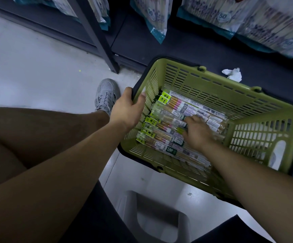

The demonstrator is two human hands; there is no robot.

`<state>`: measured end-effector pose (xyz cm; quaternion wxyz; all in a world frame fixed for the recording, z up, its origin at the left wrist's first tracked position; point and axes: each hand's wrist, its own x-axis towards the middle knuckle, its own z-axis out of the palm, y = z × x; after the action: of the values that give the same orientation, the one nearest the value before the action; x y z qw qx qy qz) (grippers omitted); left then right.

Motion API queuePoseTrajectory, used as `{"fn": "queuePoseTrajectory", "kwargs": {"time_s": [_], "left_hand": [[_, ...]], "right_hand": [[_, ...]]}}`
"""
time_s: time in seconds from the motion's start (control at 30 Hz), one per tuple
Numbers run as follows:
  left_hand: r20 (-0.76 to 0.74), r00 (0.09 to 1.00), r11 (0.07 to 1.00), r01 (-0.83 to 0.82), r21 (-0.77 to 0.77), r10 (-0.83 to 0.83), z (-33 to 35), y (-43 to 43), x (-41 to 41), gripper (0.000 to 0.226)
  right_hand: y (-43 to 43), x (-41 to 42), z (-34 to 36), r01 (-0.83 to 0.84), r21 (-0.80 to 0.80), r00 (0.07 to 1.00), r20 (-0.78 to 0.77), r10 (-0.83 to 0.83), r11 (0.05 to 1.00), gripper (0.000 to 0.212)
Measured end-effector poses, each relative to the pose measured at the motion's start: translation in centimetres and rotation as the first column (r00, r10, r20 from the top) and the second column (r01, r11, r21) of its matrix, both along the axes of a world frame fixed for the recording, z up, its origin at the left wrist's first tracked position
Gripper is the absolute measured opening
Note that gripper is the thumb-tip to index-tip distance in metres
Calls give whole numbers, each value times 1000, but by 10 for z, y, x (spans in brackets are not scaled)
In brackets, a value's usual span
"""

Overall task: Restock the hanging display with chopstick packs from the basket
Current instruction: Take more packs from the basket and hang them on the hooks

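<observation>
A green plastic basket (257, 113) sits on the floor, tilted toward me, with several clear chopstick packs (179, 106) lying side by side inside, their green header cards to the left. My left hand (127, 107) grips the basket's left rim, thumb inside the wall. My right hand (197, 131) reaches into the basket and rests on the packs, fingers curled down onto one near the middle; whether it has hold of a pack is hidden by the hand. Bags of chopsticks (217, 13) hang along the top edge above a dark shelf base.
A dark shelf upright (96, 37) slants down to the floor left of the basket. A crumpled white tissue (233, 74) lies on the dark base behind the basket. My grey shoe (106, 95) stands on the pale floor. A grey plastic stool (152, 214) is below me.
</observation>
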<state>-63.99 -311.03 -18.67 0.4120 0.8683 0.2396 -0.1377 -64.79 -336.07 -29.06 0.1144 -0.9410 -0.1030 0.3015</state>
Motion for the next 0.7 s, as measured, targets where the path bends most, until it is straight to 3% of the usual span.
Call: {"fn": "queuePoseTrajectory", "kwargs": {"time_s": [0.1, 0.3, 0.4, 0.53, 0.7], "left_hand": [[-7, 1000, 1000, 0, -1, 0, 0, 0, 1, 38], [-11, 1000, 1000, 2, 16, -2, 1, -1, 1, 37], [-11, 1000, 1000, 1, 31, -1, 1, -1, 2, 37], [-12, 1000, 1000, 2, 29, -1, 0, 0, 3, 36], [-16, 1000, 999, 8, 34, -7, -1, 1, 4, 37]], "right_hand": [[6, -1, -2, 13, -24, 1000, -20, -13, 1000, 52], [1, 10, -1, -9, 28, 998, -67, 11, 1000, 24], [-6, 28, 2, 32, 24, 997, 64, -34, 999, 24], [-6, 51, 0, 37, -97, 998, 51, -32, 995, 37], [4, 53, -5, 32, -158, 999, -17, -35, 987, 87]]}}
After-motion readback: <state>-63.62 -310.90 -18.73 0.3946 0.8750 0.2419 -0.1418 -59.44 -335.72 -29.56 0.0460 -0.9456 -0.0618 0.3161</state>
